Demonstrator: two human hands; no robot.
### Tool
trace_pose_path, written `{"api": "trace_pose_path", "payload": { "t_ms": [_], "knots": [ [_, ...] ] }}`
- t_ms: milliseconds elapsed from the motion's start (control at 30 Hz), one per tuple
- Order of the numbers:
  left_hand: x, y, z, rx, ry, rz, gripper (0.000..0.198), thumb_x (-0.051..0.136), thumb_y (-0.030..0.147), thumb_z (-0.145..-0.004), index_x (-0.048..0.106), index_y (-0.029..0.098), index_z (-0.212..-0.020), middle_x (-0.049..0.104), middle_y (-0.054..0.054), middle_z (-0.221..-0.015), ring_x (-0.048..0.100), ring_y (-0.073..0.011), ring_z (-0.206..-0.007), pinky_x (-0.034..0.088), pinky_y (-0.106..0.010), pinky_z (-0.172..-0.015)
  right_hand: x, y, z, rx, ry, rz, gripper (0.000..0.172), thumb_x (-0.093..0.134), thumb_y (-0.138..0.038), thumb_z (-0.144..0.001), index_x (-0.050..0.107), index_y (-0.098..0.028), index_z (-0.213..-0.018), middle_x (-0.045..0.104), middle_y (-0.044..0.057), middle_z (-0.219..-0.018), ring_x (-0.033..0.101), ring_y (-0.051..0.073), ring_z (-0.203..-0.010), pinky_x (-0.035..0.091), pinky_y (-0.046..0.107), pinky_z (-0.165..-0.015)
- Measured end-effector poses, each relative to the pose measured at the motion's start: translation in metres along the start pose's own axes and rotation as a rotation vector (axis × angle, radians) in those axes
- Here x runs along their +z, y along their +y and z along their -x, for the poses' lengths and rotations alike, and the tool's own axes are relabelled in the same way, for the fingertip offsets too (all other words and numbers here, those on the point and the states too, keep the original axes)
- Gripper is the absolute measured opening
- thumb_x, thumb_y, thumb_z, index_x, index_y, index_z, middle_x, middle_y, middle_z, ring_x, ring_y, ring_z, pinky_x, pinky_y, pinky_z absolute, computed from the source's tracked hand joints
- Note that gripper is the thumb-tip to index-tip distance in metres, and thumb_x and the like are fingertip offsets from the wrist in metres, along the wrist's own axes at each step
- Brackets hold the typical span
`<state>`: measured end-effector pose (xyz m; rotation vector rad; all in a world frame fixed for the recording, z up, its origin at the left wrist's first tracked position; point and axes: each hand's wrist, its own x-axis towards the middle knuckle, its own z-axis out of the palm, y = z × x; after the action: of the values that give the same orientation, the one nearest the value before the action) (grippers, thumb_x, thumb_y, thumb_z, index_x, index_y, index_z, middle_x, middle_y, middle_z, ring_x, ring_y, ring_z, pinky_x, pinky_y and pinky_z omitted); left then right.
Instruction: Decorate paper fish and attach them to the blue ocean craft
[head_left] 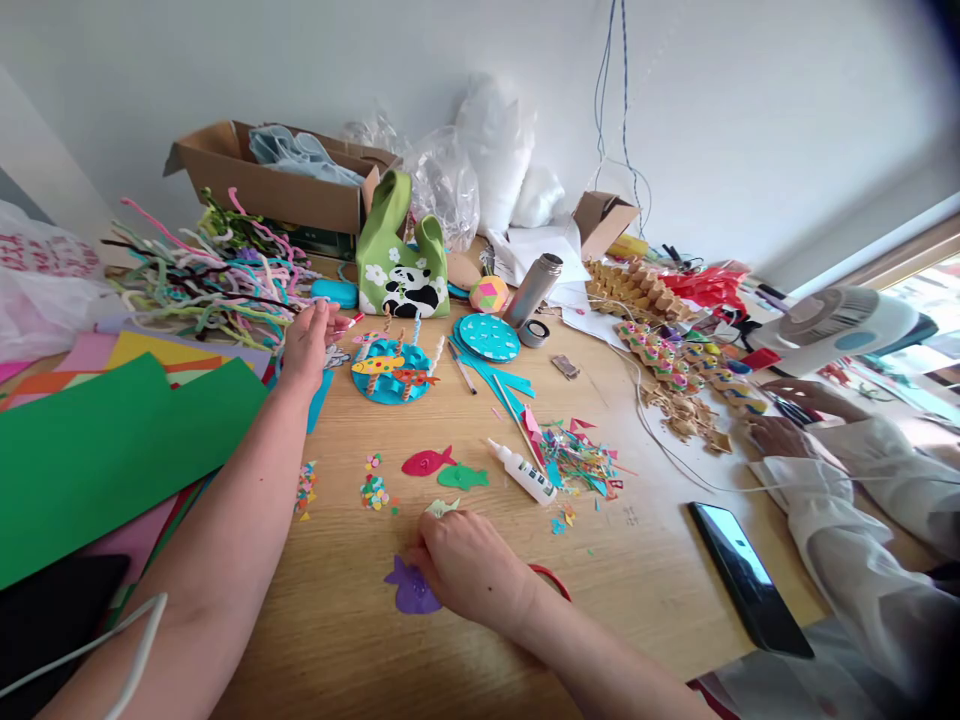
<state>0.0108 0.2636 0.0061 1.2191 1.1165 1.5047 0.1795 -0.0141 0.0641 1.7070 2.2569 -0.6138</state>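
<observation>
My left hand [309, 342] reaches far across the table, fingers curled round a small red-tipped thing I cannot make out, beside a blue round craft piece [390, 372] with paper fish on it. My right hand [469, 565] lies near the front edge, fingers closed down on a purple foam fish shape [409, 590]; red scissor handles [553, 578] show behind its wrist. A pink foam fish [426, 462], a green foam fish [462, 478] and a white glue bottle [525, 474] lie just beyond it.
Coloured paper sheets [97, 440] and a heap of pipe cleaners [210, 270] fill the left. A panda bag [397, 265], a steel flask [531, 290] and cardboard boxes [262, 180] stand at the back. Another person's hands [787, 420] work at right, near a phone [746, 575].
</observation>
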Motion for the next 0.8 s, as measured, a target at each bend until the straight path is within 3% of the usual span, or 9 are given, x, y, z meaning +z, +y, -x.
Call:
{"api": "trace_pose_path", "payload": {
  "t_ms": [300,567,667,800],
  "knots": [
    [0.001,0.002,0.001,-0.006,-0.008,0.008,0.051,0.052,0.067,-0.081,0.066,0.020,-0.096,0.071,-0.007,-0.084,0.070,-0.0223,-0.086,0.056,-0.035,-0.079,-0.002,-0.003,0.001,-0.006,-0.050,0.016,0.024,0.050,-0.029,-0.092,0.067,-0.013,-0.092,0.073,0.015,-0.086,0.072,0.030,-0.080,0.052,0.035,-0.063],
    [0.001,0.003,0.001,-0.010,-0.004,0.051,0.048,0.055,0.065,-0.079,0.065,0.020,-0.093,0.069,-0.006,-0.079,0.069,-0.0209,-0.081,0.055,-0.035,-0.078,0.003,0.001,-0.001,-0.040,-0.073,-0.020,0.022,0.048,-0.024,-0.090,0.067,-0.012,-0.092,0.072,0.016,-0.089,0.070,0.028,-0.079,0.048,0.032,-0.063],
    [0.001,0.004,0.001,-0.009,0.006,0.049,0.047,0.056,0.065,-0.079,0.065,0.021,-0.092,0.069,-0.005,-0.079,0.068,-0.0211,-0.082,0.055,-0.036,-0.078,-0.003,0.010,-0.002,-0.046,-0.012,-0.228,0.019,0.051,-0.027,-0.088,0.065,-0.016,-0.082,0.072,0.011,-0.080,0.068,0.022,-0.072,0.041,0.028,-0.059],
    [0.001,0.006,0.001,0.010,0.030,0.052,0.047,0.058,0.066,-0.077,0.064,0.021,-0.091,0.068,-0.005,-0.080,0.068,-0.0205,-0.082,0.056,-0.035,-0.078,-0.023,0.026,-0.003,-0.002,0.047,-0.736,0.011,0.056,-0.024,-0.083,0.056,-0.019,-0.073,0.060,-0.002,-0.058,0.053,0.010,-0.049,0.031,0.021,-0.046]
  ]
}}
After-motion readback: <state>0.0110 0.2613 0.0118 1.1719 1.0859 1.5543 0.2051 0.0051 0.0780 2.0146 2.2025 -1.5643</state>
